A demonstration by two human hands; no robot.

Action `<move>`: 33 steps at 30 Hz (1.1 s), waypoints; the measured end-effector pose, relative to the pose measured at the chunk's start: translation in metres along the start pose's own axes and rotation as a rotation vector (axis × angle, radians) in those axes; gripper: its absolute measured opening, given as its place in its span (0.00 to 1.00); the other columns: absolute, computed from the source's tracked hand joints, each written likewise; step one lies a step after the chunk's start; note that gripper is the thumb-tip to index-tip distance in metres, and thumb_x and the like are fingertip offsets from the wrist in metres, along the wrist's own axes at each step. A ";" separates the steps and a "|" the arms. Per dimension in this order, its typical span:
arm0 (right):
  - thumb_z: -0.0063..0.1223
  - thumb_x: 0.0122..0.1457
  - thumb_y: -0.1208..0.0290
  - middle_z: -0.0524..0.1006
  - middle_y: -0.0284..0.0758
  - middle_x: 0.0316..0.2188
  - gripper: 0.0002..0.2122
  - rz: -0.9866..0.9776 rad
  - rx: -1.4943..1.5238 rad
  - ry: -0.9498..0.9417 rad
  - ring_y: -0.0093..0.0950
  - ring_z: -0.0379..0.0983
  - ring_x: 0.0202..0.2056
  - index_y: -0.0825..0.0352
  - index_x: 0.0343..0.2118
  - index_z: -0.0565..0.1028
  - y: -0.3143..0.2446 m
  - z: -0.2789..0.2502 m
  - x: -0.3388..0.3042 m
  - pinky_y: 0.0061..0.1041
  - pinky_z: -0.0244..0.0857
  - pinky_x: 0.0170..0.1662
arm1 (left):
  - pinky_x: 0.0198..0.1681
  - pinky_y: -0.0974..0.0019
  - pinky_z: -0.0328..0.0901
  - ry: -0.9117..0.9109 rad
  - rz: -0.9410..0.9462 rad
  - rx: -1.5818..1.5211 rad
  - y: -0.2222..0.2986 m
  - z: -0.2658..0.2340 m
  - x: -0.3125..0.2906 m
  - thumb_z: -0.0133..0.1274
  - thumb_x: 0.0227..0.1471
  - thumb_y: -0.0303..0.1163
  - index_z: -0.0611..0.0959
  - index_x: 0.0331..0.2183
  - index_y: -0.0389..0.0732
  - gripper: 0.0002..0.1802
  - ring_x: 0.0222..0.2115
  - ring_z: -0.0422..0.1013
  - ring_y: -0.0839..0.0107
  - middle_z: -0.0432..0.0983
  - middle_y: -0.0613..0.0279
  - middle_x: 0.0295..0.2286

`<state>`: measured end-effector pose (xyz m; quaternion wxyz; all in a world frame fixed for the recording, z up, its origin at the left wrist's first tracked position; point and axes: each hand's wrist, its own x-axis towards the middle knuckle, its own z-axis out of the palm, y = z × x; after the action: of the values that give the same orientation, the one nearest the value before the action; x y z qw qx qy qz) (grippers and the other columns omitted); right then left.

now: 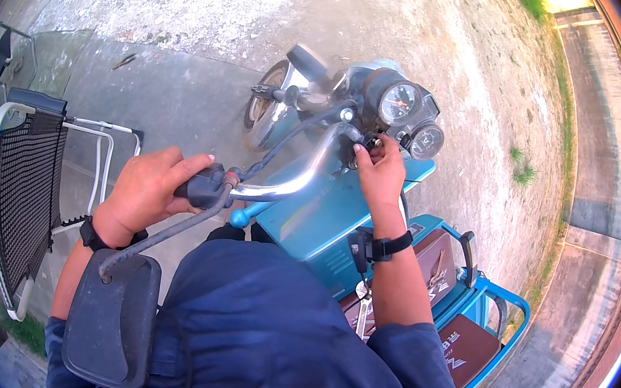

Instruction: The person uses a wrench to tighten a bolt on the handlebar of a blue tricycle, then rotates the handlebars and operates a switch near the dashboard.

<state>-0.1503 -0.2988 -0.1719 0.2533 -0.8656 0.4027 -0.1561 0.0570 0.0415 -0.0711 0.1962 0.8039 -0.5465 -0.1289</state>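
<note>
My left hand [157,183] is wrapped round the black grip and switch housing [207,185] at the left end of a chrome handlebar [280,189]. In front of the two round gauges [399,102], my right hand [383,172] pinches at a dark part by the handlebar's middle. Its fingertips hide what exactly they hold. A black mirror [112,325] on a bent stem hangs beside my left forearm. Below the bar lies the motorbike's teal body [316,214]. The front wheel [264,99] shows beyond, at the left of the headlight area.
Brown seat pads [466,349] in a blue metal frame [517,309] sit to the right. An open-end wrench [363,313] lies near my right elbow. At the left stands a white-framed chair with black mesh [23,197]. A low concrete wall [602,152] runs along the right.
</note>
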 end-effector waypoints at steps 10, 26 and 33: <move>0.62 0.54 0.72 0.80 0.39 0.34 0.21 0.049 0.027 0.040 0.24 0.77 0.29 0.71 0.50 0.73 -0.001 -0.001 0.002 0.25 0.72 0.36 | 0.28 0.55 0.66 -0.012 -0.002 0.003 0.000 -0.001 0.000 0.73 0.34 0.42 0.79 0.52 0.54 0.39 0.26 0.73 0.58 0.70 0.61 0.26; 0.52 0.67 0.69 0.78 0.34 0.38 0.18 0.443 0.805 -0.173 0.20 0.77 0.29 0.67 0.57 0.69 -0.001 -0.026 -0.003 0.16 0.61 0.24 | 0.28 0.56 0.66 0.001 0.008 -0.011 0.000 -0.001 0.000 0.72 0.35 0.44 0.79 0.52 0.53 0.39 0.26 0.72 0.58 0.70 0.60 0.26; 0.46 0.71 0.64 0.79 0.34 0.39 0.16 0.480 0.914 -0.194 0.22 0.77 0.29 0.65 0.58 0.69 0.006 -0.024 0.001 0.16 0.61 0.24 | 0.29 0.56 0.66 -0.011 0.009 -0.018 -0.001 -0.001 0.000 0.71 0.35 0.44 0.78 0.52 0.54 0.39 0.27 0.72 0.58 0.70 0.61 0.26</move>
<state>-0.1644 -0.3105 -0.1549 0.6700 -0.5607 0.4550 -0.1725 0.0586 0.0419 -0.0705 0.2010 0.7990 -0.5499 -0.1371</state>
